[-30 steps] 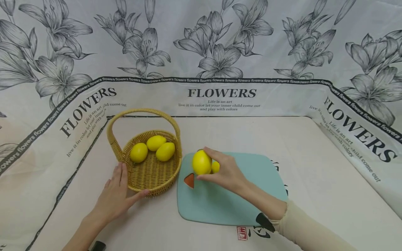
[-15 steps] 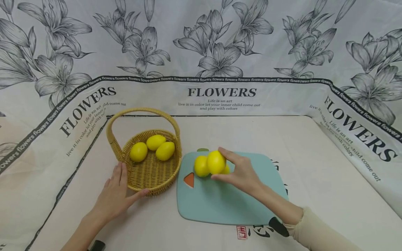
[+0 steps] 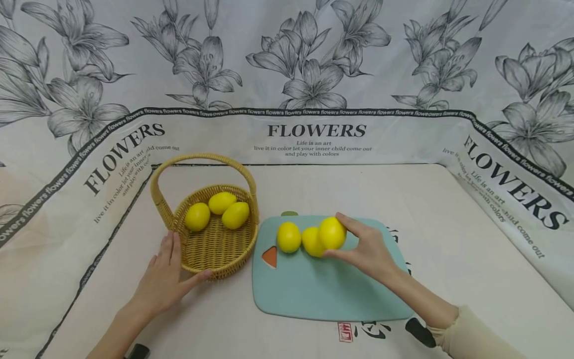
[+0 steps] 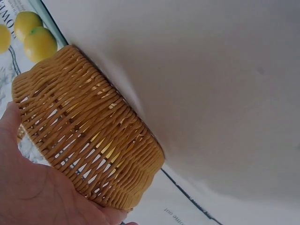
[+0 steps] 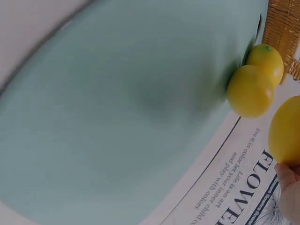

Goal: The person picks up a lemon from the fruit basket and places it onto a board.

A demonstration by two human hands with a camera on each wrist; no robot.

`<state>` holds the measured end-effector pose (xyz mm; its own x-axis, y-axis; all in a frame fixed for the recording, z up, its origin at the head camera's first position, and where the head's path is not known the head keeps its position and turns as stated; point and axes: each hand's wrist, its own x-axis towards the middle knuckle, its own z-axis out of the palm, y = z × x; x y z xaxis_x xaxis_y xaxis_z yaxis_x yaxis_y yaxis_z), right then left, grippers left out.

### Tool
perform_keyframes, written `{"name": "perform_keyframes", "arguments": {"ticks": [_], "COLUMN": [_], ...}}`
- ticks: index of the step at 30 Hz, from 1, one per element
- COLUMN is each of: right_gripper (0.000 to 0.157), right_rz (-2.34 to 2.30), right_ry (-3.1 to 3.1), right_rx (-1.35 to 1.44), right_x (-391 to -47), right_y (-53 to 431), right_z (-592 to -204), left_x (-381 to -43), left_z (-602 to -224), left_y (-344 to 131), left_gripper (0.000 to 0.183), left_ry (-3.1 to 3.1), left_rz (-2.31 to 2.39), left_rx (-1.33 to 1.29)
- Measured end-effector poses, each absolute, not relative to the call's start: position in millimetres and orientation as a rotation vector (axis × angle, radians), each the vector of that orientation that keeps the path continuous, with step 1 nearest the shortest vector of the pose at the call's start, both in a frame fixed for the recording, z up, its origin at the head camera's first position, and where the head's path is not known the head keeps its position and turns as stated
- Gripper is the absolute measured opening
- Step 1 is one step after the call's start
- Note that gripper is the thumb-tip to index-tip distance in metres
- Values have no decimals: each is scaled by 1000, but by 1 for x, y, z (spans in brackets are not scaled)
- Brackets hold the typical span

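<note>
My right hand [image 3: 369, 252] pinches a yellow lemon [image 3: 332, 233] between thumb and fingers, raised over the pale blue cutting board [image 3: 323, 294]. Two more lemons rest on the board's far left part: one lemon [image 3: 289, 237] stands alone, and the other lemon [image 3: 312, 242] is partly hidden behind the held one. At the left, a wicker basket [image 3: 215, 254] with a tall arched handle contains three lemons [image 3: 222, 204]. My left hand [image 3: 159, 284] rests against the basket's near left side, fingers straight and thumb at the front rim. The left wrist view shows its woven wall [image 4: 89, 126] close up.
The board has an orange triangular cutout [image 3: 270, 257] near its left edge and a green tab [image 3: 289, 214] at its far edge. Beneath lies a pale tablecloth [image 3: 215, 324] with printed characters. A flower-printed curtain [image 3: 314, 75] closes off the back and sides.
My right hand has moved right with the held lemon, from the board's left end toward its middle, uncovering the two lemons there. The left hand and basket keep their place.
</note>
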<state>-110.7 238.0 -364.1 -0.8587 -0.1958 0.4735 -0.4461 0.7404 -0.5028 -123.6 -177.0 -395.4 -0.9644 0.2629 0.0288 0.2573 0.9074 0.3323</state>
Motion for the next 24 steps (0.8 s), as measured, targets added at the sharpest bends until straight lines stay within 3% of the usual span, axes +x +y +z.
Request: {"name": "perform_keyframes", "arguments": {"ticks": [24], "right_gripper": [80], "right_rz": [759], "right_ry": [-2712], "right_rx": [384], "right_x": [-111], "right_y": [269], "right_z": [-390], "left_x": [-124], "left_z": [-397], "left_y": [-180], "left_gripper": [114], "left_ry": [3043], "left_rz": [526], "left_rx": [424]}}
